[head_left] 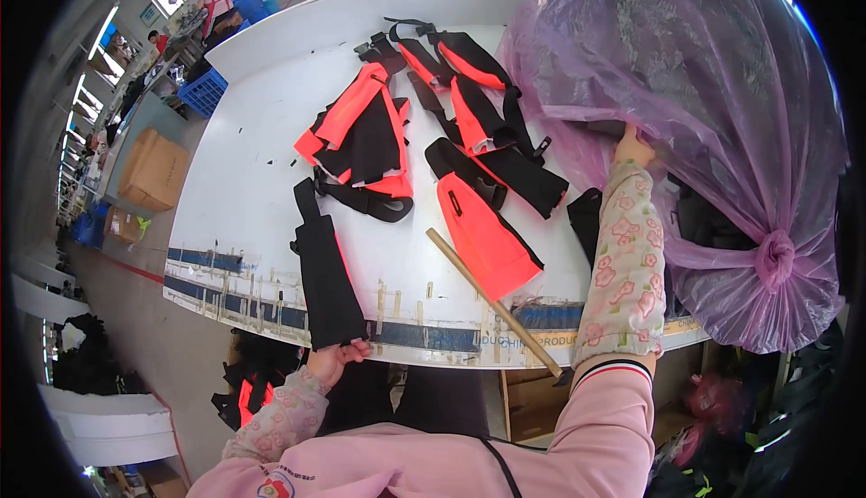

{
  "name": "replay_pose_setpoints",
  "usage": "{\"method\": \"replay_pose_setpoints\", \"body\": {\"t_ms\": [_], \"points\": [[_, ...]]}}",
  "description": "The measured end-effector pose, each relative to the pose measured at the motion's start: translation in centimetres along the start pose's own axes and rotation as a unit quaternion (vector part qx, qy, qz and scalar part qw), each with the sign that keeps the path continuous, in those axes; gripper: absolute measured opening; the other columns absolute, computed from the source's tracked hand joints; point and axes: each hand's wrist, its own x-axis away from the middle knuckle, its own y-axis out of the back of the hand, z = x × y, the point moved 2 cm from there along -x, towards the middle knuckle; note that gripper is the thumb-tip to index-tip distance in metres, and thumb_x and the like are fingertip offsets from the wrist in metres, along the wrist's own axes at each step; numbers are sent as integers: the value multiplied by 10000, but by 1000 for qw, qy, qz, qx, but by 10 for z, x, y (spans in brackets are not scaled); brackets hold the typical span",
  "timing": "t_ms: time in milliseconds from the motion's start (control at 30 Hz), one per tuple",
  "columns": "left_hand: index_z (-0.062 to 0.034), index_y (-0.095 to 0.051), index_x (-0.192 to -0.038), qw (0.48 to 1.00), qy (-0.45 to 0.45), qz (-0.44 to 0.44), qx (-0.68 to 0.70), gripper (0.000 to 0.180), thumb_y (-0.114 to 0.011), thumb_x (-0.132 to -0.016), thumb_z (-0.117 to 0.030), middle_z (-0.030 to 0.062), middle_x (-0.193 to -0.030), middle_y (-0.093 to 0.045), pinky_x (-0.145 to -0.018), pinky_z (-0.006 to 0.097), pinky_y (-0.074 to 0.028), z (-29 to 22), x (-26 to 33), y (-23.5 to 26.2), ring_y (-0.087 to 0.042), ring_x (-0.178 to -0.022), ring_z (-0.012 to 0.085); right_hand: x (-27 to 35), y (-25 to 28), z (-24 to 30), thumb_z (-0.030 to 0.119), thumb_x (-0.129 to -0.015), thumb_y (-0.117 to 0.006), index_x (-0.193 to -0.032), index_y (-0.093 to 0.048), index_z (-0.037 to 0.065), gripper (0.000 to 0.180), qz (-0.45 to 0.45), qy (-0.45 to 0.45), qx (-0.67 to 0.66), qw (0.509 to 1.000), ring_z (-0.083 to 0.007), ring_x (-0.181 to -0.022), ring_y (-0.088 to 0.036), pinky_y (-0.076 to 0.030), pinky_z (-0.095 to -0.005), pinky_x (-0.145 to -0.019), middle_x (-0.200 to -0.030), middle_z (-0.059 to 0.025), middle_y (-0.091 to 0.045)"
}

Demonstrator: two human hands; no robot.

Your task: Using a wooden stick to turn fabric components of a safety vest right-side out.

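Observation:
My left hand (338,360) is at the table's front edge, its fingers closed on the lower end of a black fabric strap piece (329,277) with an orange-red edge. Farther right, my right hand (634,148) reaches into the opening of a large purple plastic bag (722,65). Its fingers look curled at the bag's rim, and what they grip is hidden by the plastic and dark folds. Between my hands lie an orange-red and black fabric piece (483,236) and a long wooden stick (492,299), which slants over the front edge.
A pile of orange-red and black pieces (361,133) lies mid-table, with more buckled straps (460,74) behind it. The white table (244,164) has a raised back rim and a taped front edge. Left, beyond the aisle, stand a cardboard box (153,169) and a blue crate (203,92).

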Motion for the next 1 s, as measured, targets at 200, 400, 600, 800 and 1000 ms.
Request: {"method": "replay_pose_setpoints", "body": {"t_ms": [200,400,600,800,1000], "points": [[-36,-583,-936,999,-12,-10,-32,327,-431,-968,-323,108,-837,-645,-666,286,-533,-6,9,8,-650,-740,214,80,-23,42,52,-723,-738,-1163,-267,82,645,78,-28,-212,974,-183,-556,-580,-461,-300,-426,-836,-130,-574],[-34,-583,-929,1000,-12,15,-20,341,-428,-969,-335,104,-826,-639,-660,274,-524,-11,5,-3,-644,-732,204,87,6,54,51,-690,-770,-1116,-347,3,603,65,-60,-232,969,-209,-621,-590,-501,-287,-494,-924,-174,-563],[-22,-583,-932,1000,-7,20,1,345,-428,-971,-328,106,-825,-637,-662,277,-526,-4,2,6,-651,-751,214,111,5,32,322,-726,-773,-1103,-436,-16,608,-31,-300,-213,929,-285,-711,-616,-546,-348,-574,-983,-162,-578],[-17,-592,-923,999,-16,20,-20,355,-428,-971,-328,110,-820,-640,-670,288,-529,-5,5,2,-650,-741,210,88,-27,-13,279,-884,-574,-1158,-503,-18,411,112,-297,-349,882,-299,-794,-630,-578,-380,-642,-991,-147,-593],[-15,-599,-924,999,-7,37,-7,365,-422,-973,-330,106,-806,-643,-674,290,-526,-3,0,5,-643,-713,203,68,-48,-14,224,-931,-530,-1039,-569,23,232,131,-347,-498,784,-244,-730,-626,-579,-334,-614,-914,-117,-598]]}}
